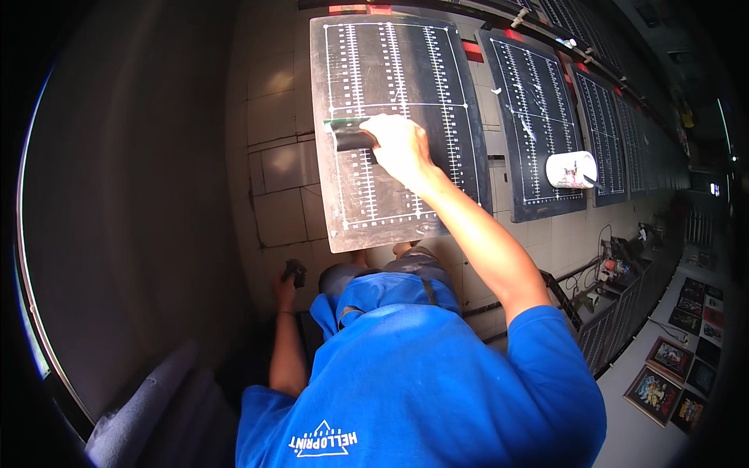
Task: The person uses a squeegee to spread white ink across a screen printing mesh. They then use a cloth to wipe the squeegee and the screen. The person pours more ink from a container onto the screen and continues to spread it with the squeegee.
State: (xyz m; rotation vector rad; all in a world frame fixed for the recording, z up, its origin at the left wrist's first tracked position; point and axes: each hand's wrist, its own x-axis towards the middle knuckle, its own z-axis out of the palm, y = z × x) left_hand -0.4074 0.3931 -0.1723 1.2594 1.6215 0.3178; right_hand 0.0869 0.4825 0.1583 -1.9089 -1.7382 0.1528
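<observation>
My right hand [399,147], closed, grips a squeegee [353,136] with a black handle and a green edge. The tool is over the left half of a dark printing board [398,62] marked with white ruled lines and scales. My left hand [284,290] hangs low beside my leg, off the board's near left corner. Its fingers are closed round a small black object [295,271] whose kind I cannot make out.
More ruled boards [538,125] stand in a row to the right. A white tub [572,170] sits on the nearest of them. Pale floor tiles [281,210] show at the left. Framed pictures [654,394] lie at the lower right, near shelving with cables [605,273].
</observation>
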